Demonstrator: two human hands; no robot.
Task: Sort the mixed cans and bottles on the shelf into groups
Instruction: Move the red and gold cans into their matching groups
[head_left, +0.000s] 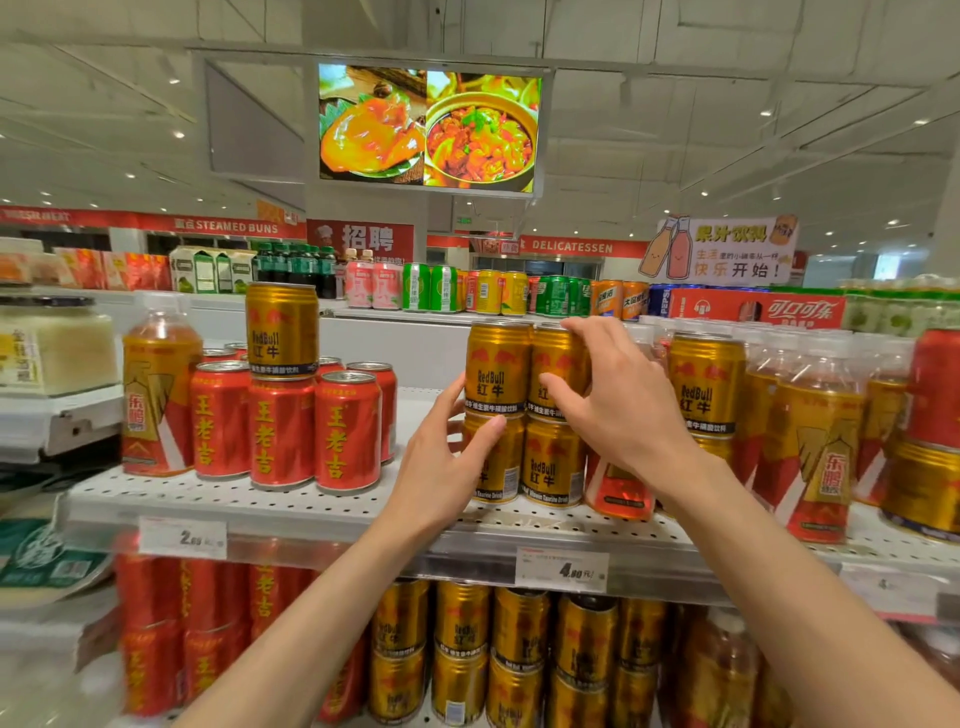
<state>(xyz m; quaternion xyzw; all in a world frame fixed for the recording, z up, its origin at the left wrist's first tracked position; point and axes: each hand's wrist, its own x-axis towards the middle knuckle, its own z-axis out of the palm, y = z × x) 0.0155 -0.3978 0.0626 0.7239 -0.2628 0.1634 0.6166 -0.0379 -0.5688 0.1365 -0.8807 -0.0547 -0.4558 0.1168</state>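
Gold Red Bull stack (524, 410), mid-shelf (311, 506): right hand (618, 400) is gripping the upper right can (553, 371) while left hand (447, 467) is steadying the lower left can (493, 460) with fingers curled round it, risking toppling the unsecured neighbouring top can (497, 366).

Supermarket: price tags (562, 570) on shelf edge (322, 540), stocked drink cans (347, 431), "DELICATESSEN" sign (571, 247) overhead.
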